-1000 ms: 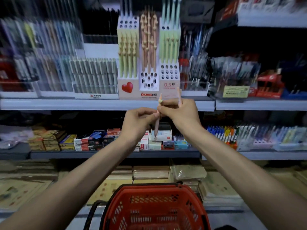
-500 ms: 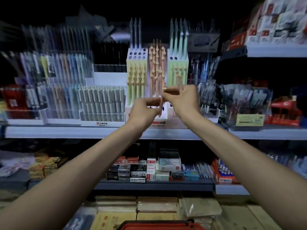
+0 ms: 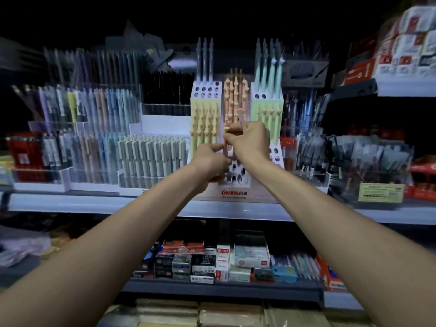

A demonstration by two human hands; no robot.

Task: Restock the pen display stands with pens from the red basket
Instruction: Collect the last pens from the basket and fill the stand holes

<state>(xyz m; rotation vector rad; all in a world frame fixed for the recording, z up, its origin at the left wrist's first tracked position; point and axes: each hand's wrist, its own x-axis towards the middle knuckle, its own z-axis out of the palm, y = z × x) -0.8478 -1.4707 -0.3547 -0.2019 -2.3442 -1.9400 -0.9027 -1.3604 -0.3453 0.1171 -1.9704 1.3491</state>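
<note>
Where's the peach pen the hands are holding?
Head view, centre: the peach pen is pinched between the left hand and right hand, in front of the peach middle column of the display stand.

Peach pen (image 3: 225, 148) upright, before white stand (image 3: 245, 185)

middle shelf (image 3: 94, 204): pale front edge runs across the view | lower shelf (image 3: 212, 290): small dark boxes (image 3: 203, 265) packed side by side, white box (image 3: 251, 254) near a blue box (image 3: 284, 273) | right: yellow label (image 3: 380, 192), red boxes (image 3: 422, 178) beyond it | top right: red-and-white packages (image 3: 410, 41) stacked | bottom: flat paper packs (image 3: 212, 312)
</note>
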